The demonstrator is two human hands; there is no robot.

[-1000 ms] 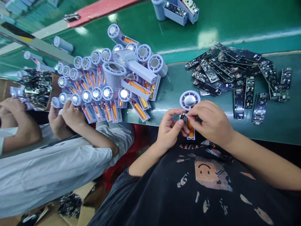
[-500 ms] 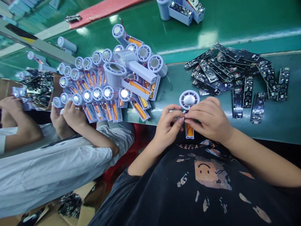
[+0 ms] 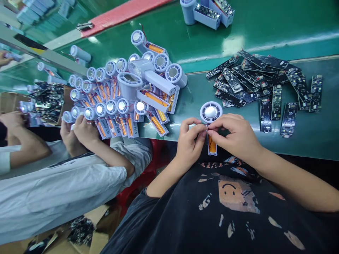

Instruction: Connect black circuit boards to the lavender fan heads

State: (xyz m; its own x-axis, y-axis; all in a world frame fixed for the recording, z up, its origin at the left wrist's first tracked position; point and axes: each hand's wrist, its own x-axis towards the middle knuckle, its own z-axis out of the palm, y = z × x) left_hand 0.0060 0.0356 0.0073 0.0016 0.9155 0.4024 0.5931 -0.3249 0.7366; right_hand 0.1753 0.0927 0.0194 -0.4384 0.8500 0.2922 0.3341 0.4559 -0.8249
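A lilac handheld fan point(image 3: 211, 112) with a round silver hub lies in front of me at the table's near edge. Its open handle points toward my body and shows an orange battery cell point(image 3: 212, 145). Over the neck of the fan, my left hand point(image 3: 191, 141) and my right hand point(image 3: 231, 135) meet with thumbs and fingertips pinched together. Thin wire from the fan point(image 3: 207, 126) appears between their fingertips; its end is too small and covered to make out. The fingers hide part of the handle.
Left of me stands a crowd of similar fans point(image 3: 129, 84) with wires and orange cells exposed. A heap of black circuit boards point(image 3: 246, 81) lies to the right. More fans point(image 3: 202, 14) lie farther back. A co-worker's hands point(image 3: 83, 130) are at work on the left.
My fingertips stay pinched at the fan's neck, with slight shifts of the fingers. The view has moved a little. At the far left edge another person's hand has come into sight.
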